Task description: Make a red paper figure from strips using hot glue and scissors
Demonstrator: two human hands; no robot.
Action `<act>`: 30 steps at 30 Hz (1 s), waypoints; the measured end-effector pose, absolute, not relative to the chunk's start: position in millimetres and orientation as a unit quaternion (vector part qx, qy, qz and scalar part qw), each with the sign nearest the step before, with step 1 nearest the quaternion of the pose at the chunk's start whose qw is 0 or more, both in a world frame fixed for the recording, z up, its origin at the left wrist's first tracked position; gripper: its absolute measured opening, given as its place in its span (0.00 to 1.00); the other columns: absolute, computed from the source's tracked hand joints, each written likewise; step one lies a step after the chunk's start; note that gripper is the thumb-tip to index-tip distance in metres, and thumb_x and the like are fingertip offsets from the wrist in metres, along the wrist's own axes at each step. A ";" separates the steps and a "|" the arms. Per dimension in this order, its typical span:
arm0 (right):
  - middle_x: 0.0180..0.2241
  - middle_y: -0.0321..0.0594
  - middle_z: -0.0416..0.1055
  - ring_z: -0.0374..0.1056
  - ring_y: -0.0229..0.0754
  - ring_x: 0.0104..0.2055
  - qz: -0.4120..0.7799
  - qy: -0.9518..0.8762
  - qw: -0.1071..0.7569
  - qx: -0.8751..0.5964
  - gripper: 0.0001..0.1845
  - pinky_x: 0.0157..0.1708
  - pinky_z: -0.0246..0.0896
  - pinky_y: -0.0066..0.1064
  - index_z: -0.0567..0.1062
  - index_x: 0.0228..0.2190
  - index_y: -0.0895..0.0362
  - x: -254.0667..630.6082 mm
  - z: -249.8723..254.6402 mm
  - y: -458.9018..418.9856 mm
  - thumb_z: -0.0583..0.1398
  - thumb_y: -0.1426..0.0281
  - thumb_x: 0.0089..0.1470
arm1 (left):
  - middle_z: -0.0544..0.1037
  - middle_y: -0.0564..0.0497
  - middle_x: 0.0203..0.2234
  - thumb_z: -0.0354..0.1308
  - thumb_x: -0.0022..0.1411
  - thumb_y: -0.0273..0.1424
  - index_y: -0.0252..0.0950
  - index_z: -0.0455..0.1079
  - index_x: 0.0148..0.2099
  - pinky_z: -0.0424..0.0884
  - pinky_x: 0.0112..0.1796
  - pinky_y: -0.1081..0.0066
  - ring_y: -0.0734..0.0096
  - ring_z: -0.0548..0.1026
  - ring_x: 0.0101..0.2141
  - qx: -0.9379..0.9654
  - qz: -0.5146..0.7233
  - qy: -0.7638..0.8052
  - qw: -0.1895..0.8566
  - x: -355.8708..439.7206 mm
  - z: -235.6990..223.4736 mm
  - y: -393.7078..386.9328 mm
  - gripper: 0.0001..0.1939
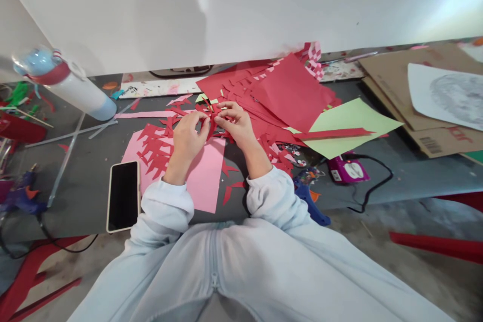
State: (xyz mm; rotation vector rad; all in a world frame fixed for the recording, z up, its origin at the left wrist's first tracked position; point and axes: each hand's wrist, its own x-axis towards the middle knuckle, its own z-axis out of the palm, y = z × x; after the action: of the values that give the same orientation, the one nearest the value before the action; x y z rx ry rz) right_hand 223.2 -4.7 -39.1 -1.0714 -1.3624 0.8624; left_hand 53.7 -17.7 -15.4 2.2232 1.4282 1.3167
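Observation:
My left hand (188,137) and my right hand (236,124) are close together over the middle of the table, fingers pinched. Between them they hold a curved red paper strip (212,125); its far part blends with the red scraps behind. Beneath my hands lies a pink paper sheet (207,181). Small notched red paper pieces (153,153) are heaped on the sheet's left side, and a few have fallen past its right edge. Behind and to the right of my right hand spreads a pile of red paper, topped by a large red sheet (292,91).
A phone (124,196) lies left of the pink sheet. Further left are a bottle (71,88), clear glue sticks (66,166) and a blue glue gun (24,196). To the right are a light green sheet (350,126), another blue glue gun (313,206), a purple box (347,168) and cardboard (396,80).

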 end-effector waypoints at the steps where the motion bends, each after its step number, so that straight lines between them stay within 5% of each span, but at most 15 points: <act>1: 0.44 0.41 0.75 0.69 0.49 0.51 0.356 -0.588 0.562 -0.459 0.07 0.58 0.58 0.48 0.82 0.24 0.51 223.5 -39.4 -4.4 0.70 0.62 0.46 | 0.81 0.49 0.33 0.55 0.66 0.34 0.40 0.70 0.36 0.71 0.40 0.67 0.67 0.77 0.35 0.743 0.450 0.483 0.112 54.4 -15.0 -17.5 0.06; 12: 0.39 0.40 0.77 0.72 0.47 0.47 0.373 -0.576 0.575 -0.446 0.10 0.55 0.61 0.45 0.76 0.23 0.53 219.0 -31.3 -6.1 0.69 0.62 0.46 | 0.78 0.52 0.29 0.58 0.59 0.31 0.39 0.68 0.33 0.75 0.38 0.70 0.72 0.77 0.31 0.650 0.529 0.451 0.306 60.0 -8.4 -19.9 0.03; 19: 0.43 0.40 0.73 0.68 0.49 0.51 0.277 -0.580 0.608 -0.466 0.18 0.59 0.59 0.46 0.77 0.36 0.49 220.0 -28.9 -7.3 0.72 0.58 0.44 | 0.77 0.53 0.29 0.57 0.60 0.32 0.39 0.67 0.33 0.74 0.37 0.70 0.72 0.77 0.31 0.652 0.511 0.463 0.315 58.8 -10.1 -17.8 0.04; 30: 0.48 0.41 0.74 0.63 0.54 0.56 0.252 -0.628 0.552 -0.488 0.06 0.63 0.51 0.54 0.82 0.28 0.49 226.7 -33.5 -5.3 0.69 0.61 0.49 | 0.77 0.53 0.28 0.59 0.60 0.34 0.39 0.68 0.32 0.72 0.34 0.71 0.72 0.75 0.30 0.665 0.500 0.481 0.277 55.4 -10.3 -16.3 0.05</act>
State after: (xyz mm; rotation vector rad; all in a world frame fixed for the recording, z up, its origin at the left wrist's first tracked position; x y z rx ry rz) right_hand 226.7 -5.3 -33.5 -1.1540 -1.4856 0.5953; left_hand 55.4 -16.3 -10.3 1.7862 1.2908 1.3428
